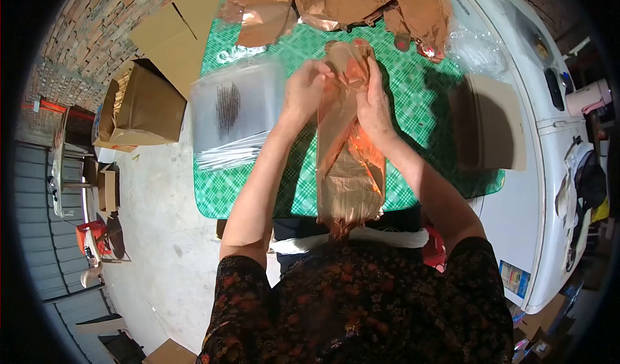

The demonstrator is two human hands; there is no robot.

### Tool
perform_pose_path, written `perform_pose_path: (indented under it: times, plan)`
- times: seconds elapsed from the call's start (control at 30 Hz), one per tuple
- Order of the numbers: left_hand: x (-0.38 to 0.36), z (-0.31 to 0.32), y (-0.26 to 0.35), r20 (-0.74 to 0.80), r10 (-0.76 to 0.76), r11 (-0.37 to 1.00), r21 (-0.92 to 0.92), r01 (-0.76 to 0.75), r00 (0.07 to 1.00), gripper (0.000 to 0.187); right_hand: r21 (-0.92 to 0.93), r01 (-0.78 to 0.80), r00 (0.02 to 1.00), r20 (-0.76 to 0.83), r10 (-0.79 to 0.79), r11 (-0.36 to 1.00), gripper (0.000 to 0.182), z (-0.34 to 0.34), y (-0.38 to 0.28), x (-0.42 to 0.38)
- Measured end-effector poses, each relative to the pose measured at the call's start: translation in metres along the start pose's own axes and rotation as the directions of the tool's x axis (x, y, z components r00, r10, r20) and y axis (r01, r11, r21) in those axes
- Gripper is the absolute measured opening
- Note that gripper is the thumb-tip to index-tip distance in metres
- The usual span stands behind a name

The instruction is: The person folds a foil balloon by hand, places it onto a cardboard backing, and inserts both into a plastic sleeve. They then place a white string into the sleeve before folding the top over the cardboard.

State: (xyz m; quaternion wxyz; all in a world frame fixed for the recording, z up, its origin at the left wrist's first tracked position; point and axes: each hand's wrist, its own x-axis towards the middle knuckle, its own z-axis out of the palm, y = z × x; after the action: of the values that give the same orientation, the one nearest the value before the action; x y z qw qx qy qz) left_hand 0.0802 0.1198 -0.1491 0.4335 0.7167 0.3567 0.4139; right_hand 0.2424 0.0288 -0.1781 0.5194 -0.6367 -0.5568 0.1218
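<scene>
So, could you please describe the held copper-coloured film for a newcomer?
At the green checked table, look between the left hand and right hand. The long copper-coloured film there is held, unlike the loose copper pile at the far edge.

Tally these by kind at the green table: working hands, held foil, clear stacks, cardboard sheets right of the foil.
Left hand and right hand: 2
Held foil: 1
Clear stack: 1
Cardboard sheet: 1
Total: 5

The head camera looks forward and down at a nearby table (410, 93).
</scene>
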Motion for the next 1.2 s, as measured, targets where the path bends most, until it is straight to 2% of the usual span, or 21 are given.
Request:
perform_pose_path:
  times: [0.1,0.17,0.2,0.3,0.37,0.47,0.67,0.97,1.2]
  plan:
    - [-0.015,-0.019,0.038,0.056,0.021,0.907,0.420,-0.043,0.998,0.022,0.001,-0.006,1.000,0.009,0.006,1.000,0.072,0.000,-0.003,-0.001]
    - [-0.014,-0.024,0.008,0.102,0.289,0.753,0.590,-0.292,0.952,0.029,0.006,0.018,1.000,-0.002,-0.018,1.000,0.072,-0.001,-0.003,0.000]
    - [-0.013,-0.025,0.005,0.144,0.412,0.639,0.659,-0.398,0.900,0.032,0.051,-0.022,1.000,0.022,0.021,0.998,0.071,-0.003,-0.008,0.001]
    - [-0.023,-0.027,0.001,0.257,0.332,0.512,0.759,-0.402,0.908,0.038,0.148,-0.120,0.991,0.082,0.109,0.982,0.070,-0.011,-0.022,0.002]
    - [-0.029,-0.024,0.003,0.261,0.316,0.505,0.768,-0.395,0.912,0.040,0.170,-0.156,0.985,0.097,0.140,0.973,0.070,-0.012,-0.026,0.001]
    - [-0.033,-0.022,0.002,0.244,0.307,0.504,0.778,-0.374,0.920,0.042,0.165,-0.088,0.996,0.019,0.086,0.982,0.061,-0.006,-0.020,0.001]
    - [-0.037,-0.022,0.003,0.261,0.284,0.484,0.791,-0.373,0.923,0.041,0.232,-0.163,0.986,0.058,0.154,0.959,0.060,-0.011,-0.027,0.001]
    - [-0.043,-0.019,0.002,0.301,0.285,0.450,0.796,-0.405,0.910,0.050,0.175,-0.077,0.997,-0.006,0.079,0.982,0.065,-0.009,-0.022,0.001]
    - [-0.045,-0.019,0.000,0.331,0.302,0.387,0.814,-0.433,0.894,0.056,0.155,-0.082,0.996,-0.016,0.085,0.984,0.065,-0.007,-0.018,0.002]
